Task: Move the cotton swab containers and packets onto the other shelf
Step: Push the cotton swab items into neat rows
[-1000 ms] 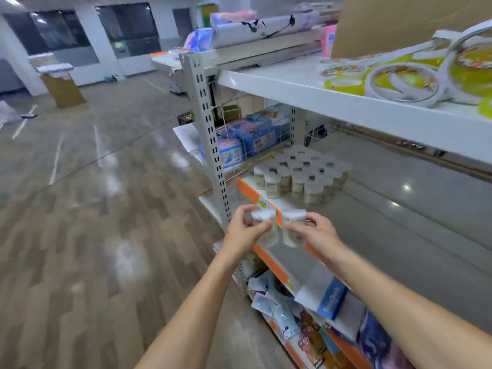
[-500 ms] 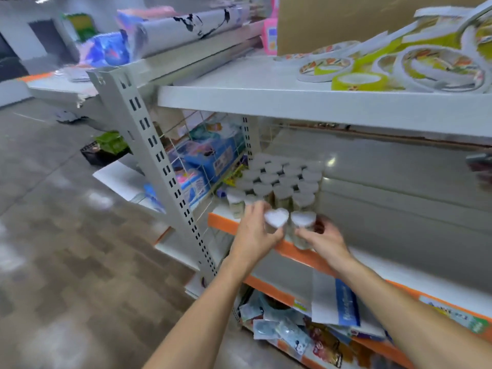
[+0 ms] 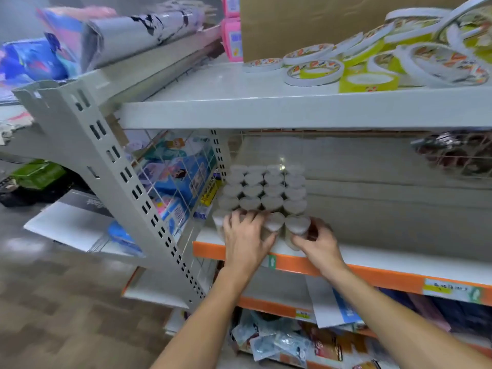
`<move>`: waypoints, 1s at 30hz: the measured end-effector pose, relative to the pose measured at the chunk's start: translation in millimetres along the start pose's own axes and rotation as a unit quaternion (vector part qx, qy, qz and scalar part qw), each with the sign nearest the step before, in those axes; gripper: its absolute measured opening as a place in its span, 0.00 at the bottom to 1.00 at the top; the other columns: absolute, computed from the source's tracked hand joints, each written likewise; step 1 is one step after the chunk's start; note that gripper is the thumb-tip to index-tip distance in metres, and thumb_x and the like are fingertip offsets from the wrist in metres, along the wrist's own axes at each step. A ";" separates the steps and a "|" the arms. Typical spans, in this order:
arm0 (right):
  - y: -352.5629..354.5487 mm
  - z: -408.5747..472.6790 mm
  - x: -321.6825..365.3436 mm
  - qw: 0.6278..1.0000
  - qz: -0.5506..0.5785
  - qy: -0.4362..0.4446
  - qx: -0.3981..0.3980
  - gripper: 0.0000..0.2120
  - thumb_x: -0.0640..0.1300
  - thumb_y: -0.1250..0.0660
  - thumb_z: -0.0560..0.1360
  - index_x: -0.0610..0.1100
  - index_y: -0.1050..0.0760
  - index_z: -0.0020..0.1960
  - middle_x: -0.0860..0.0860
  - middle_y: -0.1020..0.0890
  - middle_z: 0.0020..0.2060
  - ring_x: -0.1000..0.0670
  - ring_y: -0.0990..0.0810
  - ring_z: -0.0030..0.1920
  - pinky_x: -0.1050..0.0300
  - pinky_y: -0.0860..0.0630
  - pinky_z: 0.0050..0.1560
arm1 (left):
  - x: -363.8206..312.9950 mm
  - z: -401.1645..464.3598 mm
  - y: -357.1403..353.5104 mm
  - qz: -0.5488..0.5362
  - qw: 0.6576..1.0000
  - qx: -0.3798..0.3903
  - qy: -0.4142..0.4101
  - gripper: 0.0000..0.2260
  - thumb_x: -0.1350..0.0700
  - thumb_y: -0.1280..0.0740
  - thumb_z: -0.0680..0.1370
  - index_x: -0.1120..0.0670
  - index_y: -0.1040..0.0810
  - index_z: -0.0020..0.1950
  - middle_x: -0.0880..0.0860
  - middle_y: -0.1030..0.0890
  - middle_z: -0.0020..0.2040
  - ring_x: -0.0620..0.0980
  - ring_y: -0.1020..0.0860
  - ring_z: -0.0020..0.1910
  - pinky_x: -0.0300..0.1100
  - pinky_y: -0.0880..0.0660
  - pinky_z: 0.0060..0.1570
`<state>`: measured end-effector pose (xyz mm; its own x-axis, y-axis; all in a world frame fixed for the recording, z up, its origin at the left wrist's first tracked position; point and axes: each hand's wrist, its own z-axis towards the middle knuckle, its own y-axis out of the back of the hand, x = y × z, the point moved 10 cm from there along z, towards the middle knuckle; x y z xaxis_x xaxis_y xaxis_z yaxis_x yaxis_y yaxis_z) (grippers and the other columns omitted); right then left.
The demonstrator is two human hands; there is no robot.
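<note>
Several clear cotton swab containers (image 3: pixel 262 189) with white heart-shaped lids stand in rows at the left end of the orange-edged shelf (image 3: pixel 372 278). My left hand (image 3: pixel 246 237) grips one container (image 3: pixel 274 223) at the front of the group. Beside it, my right hand (image 3: pixel 315 242) grips another container (image 3: pixel 296 226); both stand on the shelf surface against the front row. My forearms reach in from the bottom of the view.
A white shelf (image 3: pixel 239 110) hangs directly above, carrying tape rolls (image 3: pixel 314 70) and a cardboard box (image 3: pixel 306 22). A perforated grey upright (image 3: pixel 127 182) and a wire grid panel (image 3: pixel 175 182) bound the left side. Packets (image 3: pixel 269 339) lie on the lower shelf.
Both hands carried the two containers forward from in front of the shelf edge and now have them down on the shelf beside the group. The view moved closer to the shelf.
</note>
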<state>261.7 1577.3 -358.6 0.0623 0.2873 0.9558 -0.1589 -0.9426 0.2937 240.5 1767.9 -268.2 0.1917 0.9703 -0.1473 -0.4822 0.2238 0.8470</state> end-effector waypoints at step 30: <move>-6.1 -20.1 2.5 0.995 -0.005 0.028 -0.095 0.27 0.48 0.20 0.68 0.49 0.26 0.64 0.53 0.19 0.57 0.52 0.21 0.57 0.56 0.24 0.58 | 11.7 4.5 -13.0 -0.030 0.997 0.070 0.018 0.21 0.45 0.27 0.73 0.46 0.21 0.65 0.47 0.18 0.61 0.58 0.29 0.66 0.52 0.41 0.60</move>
<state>243.0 1587.2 -357.8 0.0113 0.3097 0.9508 -0.3431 -0.8919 0.2946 252.9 1775.9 -278.6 0.1844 0.9590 -0.2150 -0.3462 0.2682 0.8990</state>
